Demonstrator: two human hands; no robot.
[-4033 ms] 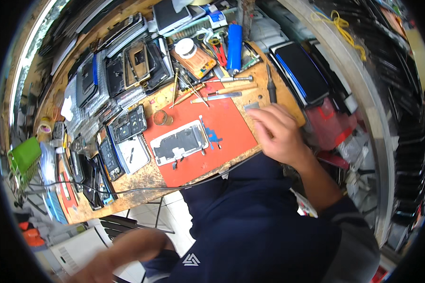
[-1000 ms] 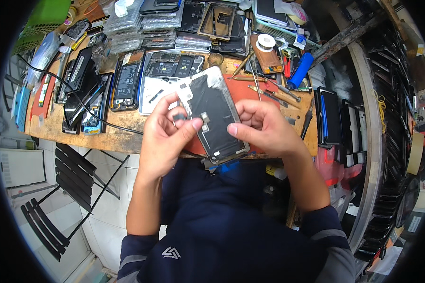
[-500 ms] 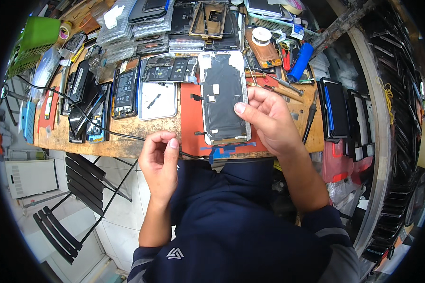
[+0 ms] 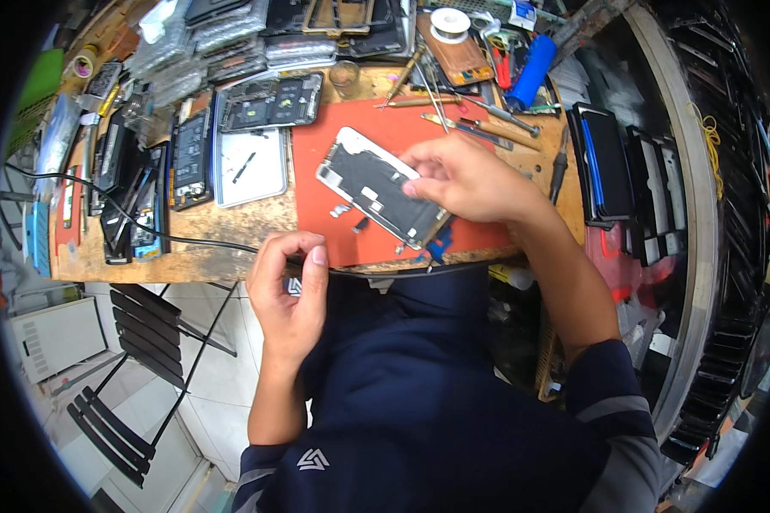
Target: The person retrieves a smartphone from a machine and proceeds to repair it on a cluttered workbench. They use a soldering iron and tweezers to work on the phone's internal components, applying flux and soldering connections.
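Observation:
My right hand point(image 4: 458, 179) grips a phone screen panel point(image 4: 376, 184) by its right edge, thumb on the dark back. The panel has a pale rim, small white patches and ribbon connectors along its lower side, and is tilted above a red mat point(image 4: 334, 248). Blue tape point(image 4: 439, 244) shows at its lower right end. My left hand point(image 4: 287, 295) is at the table's front edge with fingers curled and thumb against the index fingertip; whatever they may hold is hidden. A black cable point(image 4: 205, 244) runs up to this hand and along the table edge.
An opened phone point(image 4: 274, 101) rests partly over a white tray point(image 4: 252, 184). More phone parts and bubble-wrapped stacks point(image 4: 231, 34) fill the left and back. Tweezers, screwdrivers point(image 4: 500, 132), a solder spool point(image 4: 450, 24) and a blue cylinder point(image 4: 532, 70) are at the back right.
The panel has gone from upright to slanting, its top turned left, and sits lower over the mat with my right hand. My left hand stays near the edge. The view has shifted.

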